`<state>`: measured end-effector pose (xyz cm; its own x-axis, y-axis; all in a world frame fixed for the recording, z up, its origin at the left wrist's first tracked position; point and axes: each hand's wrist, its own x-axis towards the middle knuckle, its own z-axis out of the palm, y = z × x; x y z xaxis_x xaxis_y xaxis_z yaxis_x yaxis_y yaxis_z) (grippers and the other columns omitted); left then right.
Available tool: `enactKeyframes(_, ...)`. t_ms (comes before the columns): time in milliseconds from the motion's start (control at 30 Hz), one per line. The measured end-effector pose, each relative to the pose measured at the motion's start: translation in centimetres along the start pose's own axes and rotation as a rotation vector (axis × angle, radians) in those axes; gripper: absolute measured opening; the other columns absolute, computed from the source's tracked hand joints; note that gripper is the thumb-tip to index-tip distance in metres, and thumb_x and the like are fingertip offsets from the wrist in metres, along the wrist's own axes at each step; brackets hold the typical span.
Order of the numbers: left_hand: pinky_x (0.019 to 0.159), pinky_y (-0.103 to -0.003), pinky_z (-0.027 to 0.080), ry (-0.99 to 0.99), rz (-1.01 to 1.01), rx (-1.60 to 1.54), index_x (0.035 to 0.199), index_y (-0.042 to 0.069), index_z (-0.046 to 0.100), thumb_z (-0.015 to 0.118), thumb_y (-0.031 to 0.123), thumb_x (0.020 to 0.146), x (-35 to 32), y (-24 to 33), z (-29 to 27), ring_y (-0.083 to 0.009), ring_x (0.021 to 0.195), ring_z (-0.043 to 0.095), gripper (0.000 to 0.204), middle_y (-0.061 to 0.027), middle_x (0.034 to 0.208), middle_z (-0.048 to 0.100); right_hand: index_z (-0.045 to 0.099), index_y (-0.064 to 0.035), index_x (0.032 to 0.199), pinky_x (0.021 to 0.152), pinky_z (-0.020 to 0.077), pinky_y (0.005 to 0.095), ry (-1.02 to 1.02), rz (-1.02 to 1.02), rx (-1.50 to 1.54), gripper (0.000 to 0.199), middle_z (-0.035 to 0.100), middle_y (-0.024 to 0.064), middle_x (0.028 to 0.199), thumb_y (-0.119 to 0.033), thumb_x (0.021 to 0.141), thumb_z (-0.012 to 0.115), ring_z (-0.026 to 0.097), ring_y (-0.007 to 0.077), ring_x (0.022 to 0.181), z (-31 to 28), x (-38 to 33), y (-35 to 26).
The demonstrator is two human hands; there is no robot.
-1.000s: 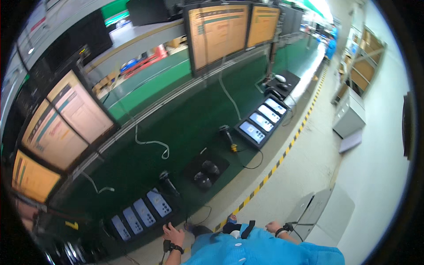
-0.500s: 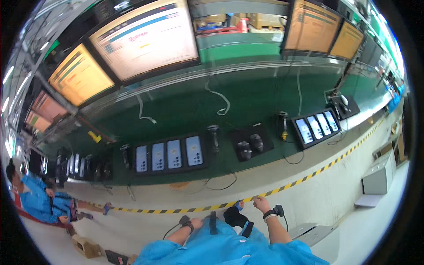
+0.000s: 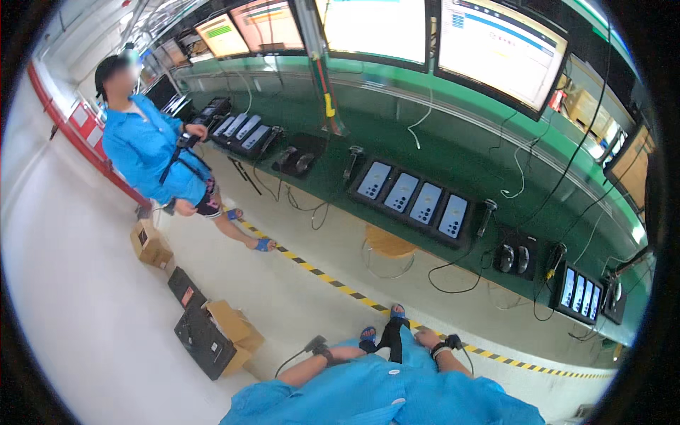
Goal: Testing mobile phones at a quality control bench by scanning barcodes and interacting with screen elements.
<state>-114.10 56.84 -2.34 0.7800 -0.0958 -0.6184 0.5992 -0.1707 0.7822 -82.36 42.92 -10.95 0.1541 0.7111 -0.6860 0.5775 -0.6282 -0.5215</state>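
My left hand (image 3: 346, 353) hangs low beside my blue coat, a dark device with a cable strapped at its wrist; its fingers are too unclear to read. My right hand (image 3: 427, 338) is held low over the black-and-yellow floor tape, open, with nothing seen in it. A similar cabled device (image 3: 451, 343) sits on that wrist. Both hands are well away from the green bench (image 3: 333, 185). Along the bench, a black tray (image 3: 464, 238) bears several pale blue phones (image 3: 401, 192), with handheld scanners (image 3: 353, 161) (image 3: 487, 217) beside it.
At the left a person in a blue coat (image 3: 152, 152) stands by the bench. Cardboard boxes (image 3: 151, 243) and a black case (image 3: 203, 340) lie on the floor. A round stool (image 3: 389, 241) is under the bench; cables (image 3: 453, 290) hang from its edge. Monitors (image 3: 500, 53) line the back.
My view has swung left, so the other person and the floor boxes show more fully. The phone trays sit farther right in view. Both my hands remain low.
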Motion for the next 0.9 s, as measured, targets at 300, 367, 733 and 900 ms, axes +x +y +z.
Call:
enactKeyframes(300, 0.096, -0.038, 0.041, 0.069, 0.242, 0.039, 0.118, 0.004, 0.059, 0.045, 0.034, 0.093, 2.7, -4.7, 0.3, -0.0257, 0.108, 0.057, 0.042, -0.0143, 0.119, 0.061, 0.068, -0.0037, 0.093, 0.070, 0.0494, 0.0327, 0.106, -0.035, 0.091, 0.028, 0.068, 0.0078, 0.083, -0.028, 0.078, 0.064, 0.063, 0.0163, 0.076, -7.7, 2.0, -8.6)
enactKeyframes(367, 0.094, -0.037, 0.042, 0.057, 0.178, 0.003, 0.120, 0.003, 0.057, 0.046, 0.036, 0.093, 1.6, -3.1, -1.6, -0.0262, 0.106, 0.058, 0.044, -0.0155, 0.117, 0.061, 0.068, -0.0045, 0.094, 0.074, 0.0485, 0.0327, 0.067, -0.080, 0.283, 0.030, 0.068, 0.0078, 0.088, -0.031, 0.080, 0.065, 0.062, 0.0150, 0.082, -9.3, 3.2, -10.5)
enactKeyframes(733, 0.093, -0.038, 0.044, -0.023, -0.043, 0.375, 0.122, 0.004, 0.055, 0.046, 0.036, 0.092, 9.3, 5.6, -13.6, -0.0266, 0.104, 0.059, 0.045, -0.0156, 0.116, 0.061, 0.065, -0.0020, 0.095, 0.076, 0.0502, 0.0405, 0.682, -0.047, 0.375, 0.031, 0.066, 0.0184, 0.091, -0.027, 0.078, 0.061, 0.063, 0.0311, 0.089, -19.7, 4.3, -8.1)
enactKeyframes(900, 0.092, -0.038, 0.045, 0.094, -0.130, 0.526, 0.122, 0.004, 0.055, 0.047, 0.036, 0.092, 12.3, 6.5, -20.1, -0.0268, 0.103, 0.059, 0.045, -0.0157, 0.115, 0.062, 0.057, -0.0010, 0.102, 0.078, 0.0462, 0.0502, 0.954, 0.110, 0.329, 0.035, 0.055, 0.0250, 0.101, -0.023, 0.075, 0.062, 0.055, 0.0411, 0.093, -21.3, 5.9, -5.6)
